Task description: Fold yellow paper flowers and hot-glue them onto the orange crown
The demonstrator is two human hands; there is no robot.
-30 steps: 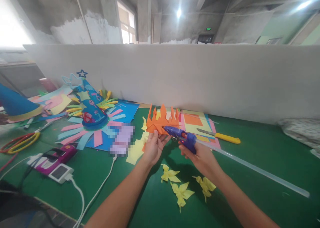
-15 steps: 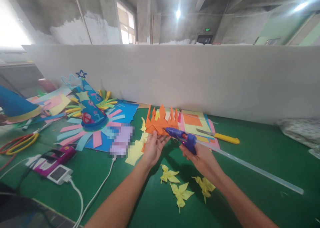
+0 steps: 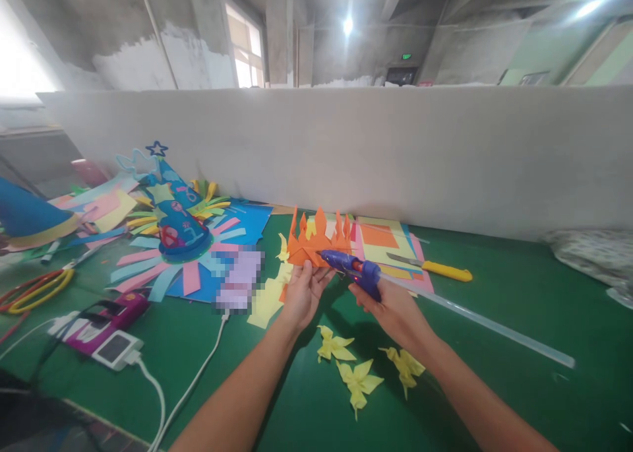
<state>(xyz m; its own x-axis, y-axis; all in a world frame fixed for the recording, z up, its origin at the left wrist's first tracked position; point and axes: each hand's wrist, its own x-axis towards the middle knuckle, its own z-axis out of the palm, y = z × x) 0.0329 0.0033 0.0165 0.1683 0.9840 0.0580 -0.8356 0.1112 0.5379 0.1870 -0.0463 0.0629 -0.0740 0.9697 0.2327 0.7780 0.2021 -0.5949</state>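
Observation:
My left hand (image 3: 305,292) is closed on the lower edge of an orange paper crown (image 3: 309,246), whose spikes point up. A yellow paper figure (image 3: 283,248) shows at the crown's left side; whether it is attached I cannot tell. In my right hand (image 3: 390,300) is a blue hot glue gun (image 3: 349,267), its nozzle at the crown's front. A long clear glue stick (image 3: 484,322) sticks out of its back. Several folded yellow paper figures lie on the green table below my hands, such as one (image 3: 359,383) in the middle.
Blue cone hats (image 3: 179,224) with paper fringes stand at the left, near a phone (image 3: 241,279) on a white cable. A power strip (image 3: 106,326) and scissors (image 3: 44,290) lie further left. A yellow-handled knife (image 3: 445,270) rests by coloured paper sheets (image 3: 403,244). Behind stands a white partition (image 3: 395,155).
My right hand has moved the glue gun slightly left along the crown's front. The left hand and the crown stay nearly where they were. The view has shifted a little.

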